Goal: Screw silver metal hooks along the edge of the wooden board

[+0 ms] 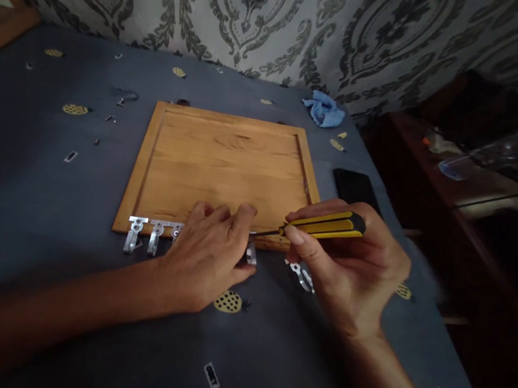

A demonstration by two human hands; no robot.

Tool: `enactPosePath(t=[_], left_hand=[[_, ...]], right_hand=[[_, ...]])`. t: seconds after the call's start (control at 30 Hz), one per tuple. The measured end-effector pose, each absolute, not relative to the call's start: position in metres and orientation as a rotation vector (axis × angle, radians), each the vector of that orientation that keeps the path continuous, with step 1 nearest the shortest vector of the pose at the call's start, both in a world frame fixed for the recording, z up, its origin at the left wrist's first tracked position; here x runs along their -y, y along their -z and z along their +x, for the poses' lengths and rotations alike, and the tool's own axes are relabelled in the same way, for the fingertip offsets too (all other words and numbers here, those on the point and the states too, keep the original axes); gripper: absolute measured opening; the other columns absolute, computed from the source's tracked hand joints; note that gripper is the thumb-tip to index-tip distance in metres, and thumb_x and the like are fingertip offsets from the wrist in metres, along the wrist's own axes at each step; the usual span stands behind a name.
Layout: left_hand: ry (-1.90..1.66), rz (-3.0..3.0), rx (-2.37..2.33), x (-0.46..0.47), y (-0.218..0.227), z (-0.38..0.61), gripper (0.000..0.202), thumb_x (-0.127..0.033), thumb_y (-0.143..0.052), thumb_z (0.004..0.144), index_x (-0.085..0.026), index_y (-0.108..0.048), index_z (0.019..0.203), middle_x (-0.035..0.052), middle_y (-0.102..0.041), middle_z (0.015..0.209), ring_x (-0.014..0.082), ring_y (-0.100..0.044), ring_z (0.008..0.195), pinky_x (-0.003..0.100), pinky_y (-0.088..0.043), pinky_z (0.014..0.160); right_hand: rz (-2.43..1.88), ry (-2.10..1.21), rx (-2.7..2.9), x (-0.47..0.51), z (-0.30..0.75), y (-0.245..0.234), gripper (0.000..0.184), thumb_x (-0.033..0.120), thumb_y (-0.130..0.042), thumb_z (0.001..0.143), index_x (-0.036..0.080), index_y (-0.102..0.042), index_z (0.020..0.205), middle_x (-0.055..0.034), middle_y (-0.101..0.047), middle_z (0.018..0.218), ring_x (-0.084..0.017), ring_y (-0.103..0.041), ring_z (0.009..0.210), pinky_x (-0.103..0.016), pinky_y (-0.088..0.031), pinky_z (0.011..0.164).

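Note:
A framed wooden board (224,161) lies on the cloth-covered table. Along its near edge sit silvery metal hooks (134,235), their curved ends hanging over the side. My left hand (207,258) rests on this edge, closed around another metal hook (251,254) that is partly hidden by the fingers. In my right hand (350,270) is a yellow and black screwdriver (326,225), pinched between thumb and fingers. Its shaft points left at the hook under my left fingers; the tip is hard to make out. One loose hook (302,276) lies just below the board's near right corner.
Small metal bits (110,119) and a curved metal piece (125,97) are scattered left of the board. A crumpled blue cloth (324,110) lies at the back right, and a dark flat object (357,188) is near the right edge. A patterned wall (251,12) stands behind the table.

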State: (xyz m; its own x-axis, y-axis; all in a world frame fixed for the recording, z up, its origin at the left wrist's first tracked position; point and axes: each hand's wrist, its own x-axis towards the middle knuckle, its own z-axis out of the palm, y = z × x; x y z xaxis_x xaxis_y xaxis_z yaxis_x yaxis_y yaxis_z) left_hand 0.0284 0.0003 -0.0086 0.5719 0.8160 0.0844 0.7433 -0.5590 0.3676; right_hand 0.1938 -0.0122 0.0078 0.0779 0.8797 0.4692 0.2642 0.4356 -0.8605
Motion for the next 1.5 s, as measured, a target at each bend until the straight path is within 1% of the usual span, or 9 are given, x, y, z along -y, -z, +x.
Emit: enactPosePath(t=[0.1,0.23,0.4,0.6,0.8,1.03,1.2,1.33,1.5], left_hand=[[-0.341,2.504,-1.285,-0.0004,0.0079,0.0283,0.049,-0.034,-0.074,0.078,-0.017,-0.043,0.113,0.0088,-0.069,0.101,0.0299,-0.064,0.102,0.044,-0.043,0.088],[-0.345,2.488,-1.265,-0.0008,0.0070,0.0280,0.051,-0.034,-0.074,0.078,-0.017,-0.042,0.114,0.0077,-0.069,0.100,0.0291,-0.064,0.102,0.044,-0.042,0.089],[-0.328,2.495,-1.276,-0.0008,0.0081,0.0279,0.054,-0.035,-0.074,0.079,-0.017,-0.040,0.117,0.0090,-0.069,0.103,0.0300,-0.063,0.102,0.045,-0.042,0.090],[-0.338,2.500,-1.275,-0.0005,0.0084,0.0281,0.053,-0.035,-0.074,0.079,-0.016,-0.042,0.116,0.0102,-0.069,0.104,0.0307,-0.063,0.104,0.044,-0.043,0.089],[-0.343,2.509,-1.270,-0.0007,0.0085,0.0281,0.052,-0.034,-0.074,0.078,-0.016,-0.043,0.116,0.0100,-0.069,0.103,0.0305,-0.064,0.102,0.045,-0.043,0.088],[-0.352,2.509,-1.284,-0.0003,0.0085,0.0283,0.052,-0.035,-0.074,0.079,-0.017,-0.042,0.116,0.0096,-0.069,0.104,0.0295,-0.064,0.103,0.044,-0.043,0.089],[-0.352,2.498,-1.284,-0.0004,0.0091,0.0283,0.052,-0.035,-0.075,0.078,-0.017,-0.043,0.115,0.0101,-0.069,0.105,0.0300,-0.064,0.103,0.045,-0.043,0.089],[-0.357,2.499,-1.275,-0.0003,0.0090,0.0284,0.052,-0.033,-0.074,0.078,-0.016,-0.043,0.116,0.0108,-0.069,0.105,0.0308,-0.064,0.103,0.045,-0.043,0.089],[-0.350,2.504,-1.274,0.0000,0.0082,0.0286,0.049,-0.033,-0.072,0.080,-0.015,-0.043,0.116,0.0108,-0.069,0.103,0.0311,-0.063,0.104,0.046,-0.042,0.090]], right_hand=[[-1.053,-0.498,1.421,0.0142,0.1918,-0.0051,0.019,0.019,-0.081,0.072,0.025,-0.065,0.079,0.0008,-0.067,0.079,-0.011,-0.059,0.051,-0.026,-0.048,0.037],[-0.999,-0.294,1.295,0.0171,0.1895,-0.0073,0.013,0.022,-0.074,0.081,0.028,-0.063,0.084,0.0002,-0.069,0.083,-0.014,-0.058,0.053,-0.032,-0.049,0.041],[-1.047,-0.432,1.390,0.0179,0.1889,-0.0071,0.015,0.023,-0.078,0.077,0.027,-0.064,0.081,-0.0005,-0.066,0.078,-0.013,-0.056,0.047,-0.031,-0.044,0.034],[-1.038,-0.425,1.405,0.0178,0.1902,-0.0005,0.017,0.021,-0.079,0.075,0.027,-0.065,0.084,-0.0014,-0.066,0.082,-0.014,-0.060,0.053,-0.030,-0.047,0.036],[-1.019,-0.471,1.436,0.0182,0.1887,-0.0013,0.019,0.015,-0.075,0.078,0.028,-0.064,0.085,0.0012,-0.065,0.079,-0.012,-0.058,0.049,-0.029,-0.049,0.038],[-1.129,-0.545,1.449,0.0207,0.1928,-0.0040,0.016,0.021,-0.079,0.076,0.028,-0.067,0.084,0.0006,-0.068,0.083,-0.013,-0.060,0.054,-0.028,-0.053,0.042],[-1.133,-0.572,1.482,0.0202,0.1963,-0.0075,0.015,0.021,-0.079,0.075,0.027,-0.071,0.085,0.0013,-0.070,0.085,-0.011,-0.060,0.050,-0.026,-0.053,0.040],[-1.118,-0.557,1.484,0.0181,0.1954,-0.0061,0.015,0.023,-0.080,0.074,0.027,-0.068,0.082,0.0015,-0.067,0.080,-0.011,-0.059,0.049,-0.027,-0.050,0.040],[-1.157,-0.464,1.415,0.0169,0.1913,-0.0028,0.024,0.030,-0.085,0.067,0.026,-0.062,0.075,0.0025,-0.061,0.073,-0.013,-0.057,0.051,-0.028,-0.049,0.041]])
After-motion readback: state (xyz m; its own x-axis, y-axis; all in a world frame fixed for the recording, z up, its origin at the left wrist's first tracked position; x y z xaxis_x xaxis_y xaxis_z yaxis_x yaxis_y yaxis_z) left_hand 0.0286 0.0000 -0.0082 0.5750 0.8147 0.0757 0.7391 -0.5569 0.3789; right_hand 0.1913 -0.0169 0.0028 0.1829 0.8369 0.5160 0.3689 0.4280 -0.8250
